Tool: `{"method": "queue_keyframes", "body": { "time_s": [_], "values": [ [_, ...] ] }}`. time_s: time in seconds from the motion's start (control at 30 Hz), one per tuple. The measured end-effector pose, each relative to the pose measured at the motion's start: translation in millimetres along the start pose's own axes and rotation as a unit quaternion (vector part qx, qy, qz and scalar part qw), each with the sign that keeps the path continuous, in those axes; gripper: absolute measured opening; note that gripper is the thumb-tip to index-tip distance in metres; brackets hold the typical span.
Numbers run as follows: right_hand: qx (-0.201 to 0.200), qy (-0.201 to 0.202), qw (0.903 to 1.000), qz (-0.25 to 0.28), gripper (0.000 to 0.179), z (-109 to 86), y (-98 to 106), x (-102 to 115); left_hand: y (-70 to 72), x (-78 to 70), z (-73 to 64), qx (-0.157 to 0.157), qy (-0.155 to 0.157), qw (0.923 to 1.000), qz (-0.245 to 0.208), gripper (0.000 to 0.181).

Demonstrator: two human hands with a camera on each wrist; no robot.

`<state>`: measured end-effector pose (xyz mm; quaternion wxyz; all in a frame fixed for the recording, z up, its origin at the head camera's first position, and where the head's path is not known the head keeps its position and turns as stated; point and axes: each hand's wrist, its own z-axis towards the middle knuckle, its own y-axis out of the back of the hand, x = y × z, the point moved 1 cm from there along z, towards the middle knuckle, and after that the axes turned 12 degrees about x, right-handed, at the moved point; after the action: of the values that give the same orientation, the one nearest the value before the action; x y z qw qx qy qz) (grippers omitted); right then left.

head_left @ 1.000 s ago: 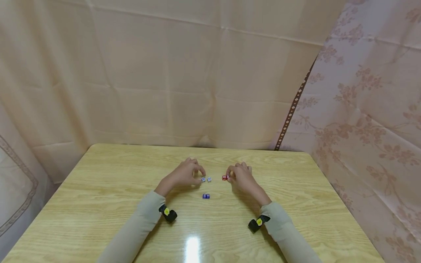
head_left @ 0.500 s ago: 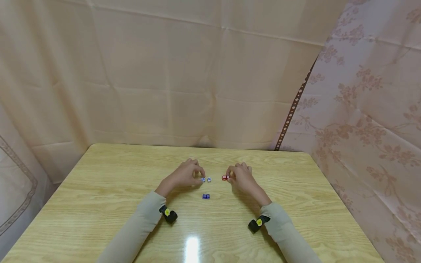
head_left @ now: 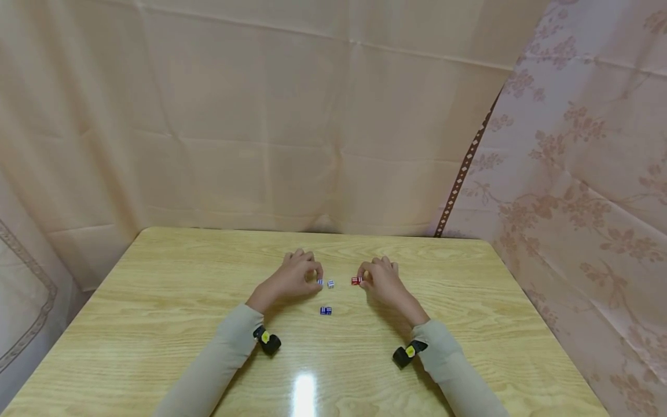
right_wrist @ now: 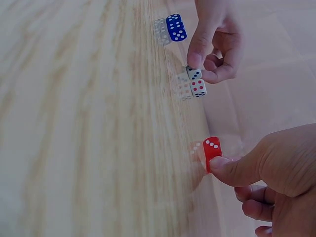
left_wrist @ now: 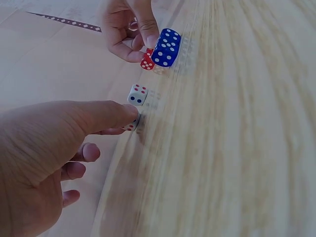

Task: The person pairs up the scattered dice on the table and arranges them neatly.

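Left hand pinches one white die; the second white die lies just to its right, slightly apart, toward the right hand, which pinches the red dice. Blue dice rest nearer the viewer on the worktop.

The left hand is pinching a white die above a wood-grained tabletop, the thumb partly covering it. Just beyond, a second white die is showing red and blue pips. Farther off, the right hand is holding a red die, which white-pipped blue dice are partly hiding.
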<state>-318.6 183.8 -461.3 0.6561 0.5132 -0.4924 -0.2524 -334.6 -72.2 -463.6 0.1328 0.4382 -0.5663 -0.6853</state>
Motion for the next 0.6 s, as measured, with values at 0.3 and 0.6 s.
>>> {"method": "queue_keyframes", "body": {
  "time_s": [0.3, 0.6],
  "values": [
    [0.003, 0.003, 1.0000, -0.003, 0.011, 0.6, -0.5, -1.0, -1.3, 1.7, 0.4, -0.003, -0.002, 1.0000, 0.007, 0.012],
    [0.000, 0.008, 0.9999, -0.009, 0.012, 1.3, 0.5, -1.4, 2.5, 3.4, -0.5, -0.004, 0.009, 0.9999, 0.013, 0.013]
  ]
}}
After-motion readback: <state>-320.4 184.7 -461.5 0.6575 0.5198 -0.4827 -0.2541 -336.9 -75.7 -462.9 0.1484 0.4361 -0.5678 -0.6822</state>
